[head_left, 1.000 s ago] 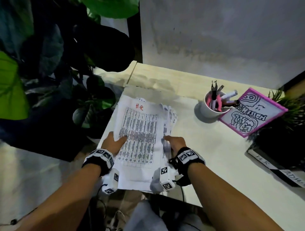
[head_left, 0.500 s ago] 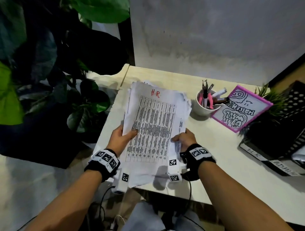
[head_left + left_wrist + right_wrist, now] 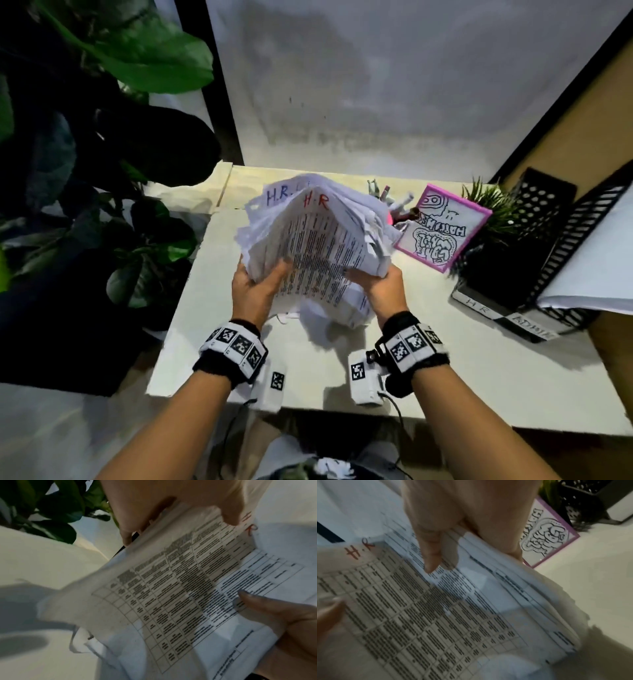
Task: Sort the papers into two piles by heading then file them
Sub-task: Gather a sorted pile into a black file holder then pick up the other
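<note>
A thick stack of printed papers (image 3: 318, 240) headed "H.R" in red and blue is held up off the white table (image 3: 462, 349), bowed upward along its middle. My left hand (image 3: 255, 284) grips its left edge, thumb on the top sheet. My right hand (image 3: 380, 284) grips the right edge the same way. The left wrist view shows the table-printed top sheet (image 3: 180, 595) with my left thumb (image 3: 254, 601) on it. In the right wrist view the papers (image 3: 436, 615) carry the red "H.R" heading, my right thumb (image 3: 431, 555) pressing on them. Black file trays (image 3: 555, 240) labelled "H R" and "ADMIN" stand at the right.
A cup of pens (image 3: 394, 209) sits behind the papers. A pink-framed drawing (image 3: 442, 226) leans by a small potted plant (image 3: 489, 212). Large dark-leaved plants (image 3: 102, 154) crowd the left side beyond the table edge. A grey wall rises behind.
The papers lay flat on the table under both hands; they have been picked up, raised and bent into an arch, and moved right toward the table's middle.
</note>
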`<state>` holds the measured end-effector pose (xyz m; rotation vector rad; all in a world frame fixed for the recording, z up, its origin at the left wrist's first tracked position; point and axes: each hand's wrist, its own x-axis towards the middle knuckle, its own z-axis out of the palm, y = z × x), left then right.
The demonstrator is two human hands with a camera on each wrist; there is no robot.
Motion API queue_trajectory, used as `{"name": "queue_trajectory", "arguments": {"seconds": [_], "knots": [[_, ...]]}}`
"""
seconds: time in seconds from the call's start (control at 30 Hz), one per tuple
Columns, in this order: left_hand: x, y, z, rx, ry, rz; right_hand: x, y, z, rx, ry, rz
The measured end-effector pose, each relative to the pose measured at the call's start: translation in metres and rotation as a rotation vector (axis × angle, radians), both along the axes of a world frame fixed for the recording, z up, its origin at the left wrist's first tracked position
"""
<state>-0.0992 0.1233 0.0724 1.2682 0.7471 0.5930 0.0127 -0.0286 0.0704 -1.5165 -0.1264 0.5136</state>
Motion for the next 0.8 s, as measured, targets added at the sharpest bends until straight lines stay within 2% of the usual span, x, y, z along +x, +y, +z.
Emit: {"name": "queue_trajectory", "arguments": {"seconds": [0.13, 0.2, 0.3, 0.37, 0.47, 0.53, 0.63, 0.73, 0.8], "knots": [[0.006, 0.003, -0.001, 0.030, 0.011, 0.149, -0.004, 0.002, 0.003, 0.021, 0.021, -0.054], [0.003, 0.007, -0.004, 0.002, -0.039, 0.100, 0.000, -0.008, 0.007, 0.054, -0.016, 0.014], [-0.001, 0.000, -0.007, -0.041, 0.000, -0.038, -0.005, -0.012, 0.000, -0.043, -0.054, 0.073], [0.002, -0.004, -0.008, -0.051, 0.032, -0.011, -0.006, -0.007, 0.000, -0.068, -0.057, 0.004], [0.004, 0.001, -0.007, -0.089, -0.002, 0.076, 0.003, -0.007, 0.005, 0.086, 0.021, -0.067], [-0.005, 0.000, -0.010, -0.137, 0.027, -0.052, 0.007, -0.014, 0.004, 0.105, 0.061, -0.065], [-0.008, -0.006, -0.016, -0.183, 0.153, -0.219, -0.001, -0.016, -0.010, -0.075, 0.005, -0.018], [0.002, -0.003, -0.023, -0.153, 0.242, -0.233, -0.003, -0.017, -0.013, -0.098, 0.023, -0.066], [0.006, 0.000, -0.022, -0.152, 0.220, -0.179, -0.001, -0.018, -0.017, -0.106, 0.044, -0.089]]}}
